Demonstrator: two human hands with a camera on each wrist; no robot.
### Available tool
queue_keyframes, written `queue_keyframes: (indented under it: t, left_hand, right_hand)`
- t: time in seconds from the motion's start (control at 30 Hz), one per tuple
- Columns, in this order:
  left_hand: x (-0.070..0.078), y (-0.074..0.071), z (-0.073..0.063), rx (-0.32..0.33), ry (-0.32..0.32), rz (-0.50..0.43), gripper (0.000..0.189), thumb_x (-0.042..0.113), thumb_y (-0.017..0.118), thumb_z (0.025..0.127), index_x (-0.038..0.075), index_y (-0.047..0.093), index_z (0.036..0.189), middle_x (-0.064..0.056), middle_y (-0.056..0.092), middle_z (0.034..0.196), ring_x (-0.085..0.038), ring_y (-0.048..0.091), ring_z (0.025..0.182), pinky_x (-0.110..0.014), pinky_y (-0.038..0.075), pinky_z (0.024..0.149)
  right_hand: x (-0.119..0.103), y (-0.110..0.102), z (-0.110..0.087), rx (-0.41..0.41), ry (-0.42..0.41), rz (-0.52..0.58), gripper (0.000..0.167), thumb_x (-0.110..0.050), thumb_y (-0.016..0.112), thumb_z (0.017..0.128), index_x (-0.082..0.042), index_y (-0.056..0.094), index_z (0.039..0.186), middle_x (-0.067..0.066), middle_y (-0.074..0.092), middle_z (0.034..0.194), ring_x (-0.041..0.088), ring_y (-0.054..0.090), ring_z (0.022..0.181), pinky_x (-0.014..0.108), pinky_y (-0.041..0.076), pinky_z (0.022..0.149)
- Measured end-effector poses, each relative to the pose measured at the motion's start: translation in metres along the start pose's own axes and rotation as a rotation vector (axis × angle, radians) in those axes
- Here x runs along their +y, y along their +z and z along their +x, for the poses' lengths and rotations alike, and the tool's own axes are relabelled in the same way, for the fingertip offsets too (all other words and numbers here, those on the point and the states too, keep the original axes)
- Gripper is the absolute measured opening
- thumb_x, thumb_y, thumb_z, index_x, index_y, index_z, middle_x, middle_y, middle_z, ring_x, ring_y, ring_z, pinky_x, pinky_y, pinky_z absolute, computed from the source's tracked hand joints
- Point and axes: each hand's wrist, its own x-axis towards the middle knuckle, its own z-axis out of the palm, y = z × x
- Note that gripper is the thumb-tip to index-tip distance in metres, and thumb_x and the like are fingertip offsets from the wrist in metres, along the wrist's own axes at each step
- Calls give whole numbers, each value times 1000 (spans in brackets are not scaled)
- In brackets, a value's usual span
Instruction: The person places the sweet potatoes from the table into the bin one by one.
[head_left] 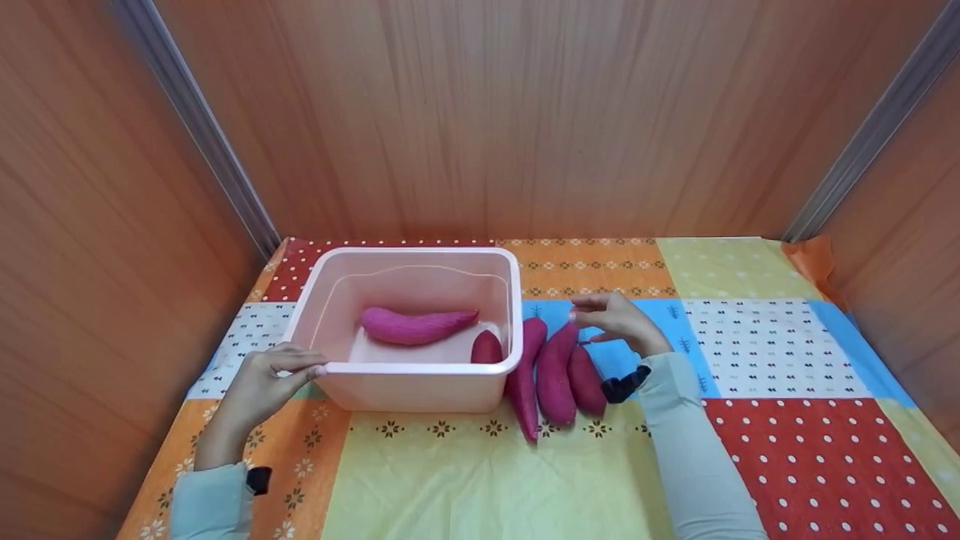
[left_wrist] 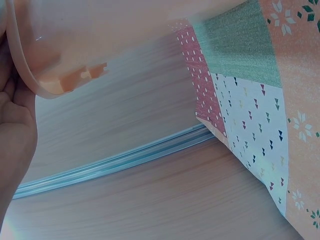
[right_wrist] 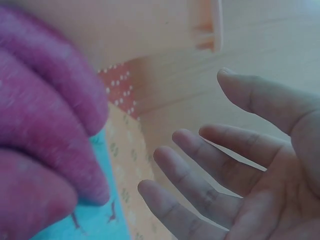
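Slips and rolls look like the likeliest trouble

At left, the person's left hand [head_left: 262, 382] holds the near-left corner of the pale pink tub [head_left: 420, 368], its fingers [head_left: 298, 361] narrowed on the rim. Pulling on that one corner could skew or tip the tub, as its load looks light.

Inside the tub, a long sweet potato [head_left: 416, 327] lies crosswise on the bottom; right of it, a darker sweet potato [head_left: 487, 349] sits in the near-right corner, partly hidden by the rim. Either might roll if the tub tilts.

Outside, on the cloth-covered desk [head_left: 480, 480], a slender sweet potato [head_left: 529, 375], a curved sweet potato [head_left: 556, 375] and a short sweet potato [head_left: 587, 381] lie side by side. Being so close, nudging one could shift its neighbours.

Rightmost, the right hand [head_left: 619, 322] is near the curved one's far tip, fingers wide, holding nothing; a tip-only grasp might slip.
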Motion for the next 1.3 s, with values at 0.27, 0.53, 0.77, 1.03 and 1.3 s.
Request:
queue_keyframes:
  t: [0.27, 0.53, 0.77, 1.03, 1.3]
  left_hand:
    - [1, 0, -1, -6, -12, -9, 23, 8, 74, 83, 10, 75, 105, -7, 74, 103, -27, 66, 101, -46, 54, 89]
    - [2, 0, -2, -11, -19, -6, 23, 8, 73, 83, 10, 75, 106, -8, 73, 104, -29, 66, 102, -45, 54, 87]
    - [3, -1, -2, -17, -31, -20, 23, 11, 73, 84, 12, 75, 107, -9, 73, 107, -31, 64, 106, -48, 52, 90]
    - [0, 1, -1, 6, -3, -6, 22, 9, 74, 82, 11, 76, 104, -8, 74, 103, -27, 66, 101, -45, 55, 87]
    - [-3, 2, -1, 28, 24, 6, 23, 8, 76, 80, 12, 77, 103, -4, 74, 100, -6, 63, 94, -41, 56, 84]
  right_hand:
    - [33, 0, -6, -1, 11, 14, 72, -44, 70, 86, -8, 45, 143, 18, 49, 143, 37, 52, 125, 53, 47, 100]
    - [63, 7, -13, 20, 68, 92, 63, -28, 62, 94, 0, 38, 145, 21, 47, 143, 37, 49, 128, 51, 47, 100]
    - [82, 13, -16, 44, 103, 123, 61, -27, 63, 93, 0, 41, 143, 21, 51, 139, 33, 54, 123, 47, 51, 96]
    - [91, 19, -18, 51, 128, 197, 66, -29, 67, 90, 0, 42, 143, 19, 54, 136, 24, 58, 116, 41, 54, 90]
    - [93, 24, -19, 52, 135, 192, 68, -29, 70, 88, 1, 42, 142, 20, 52, 137, 20, 58, 112, 39, 55, 88]
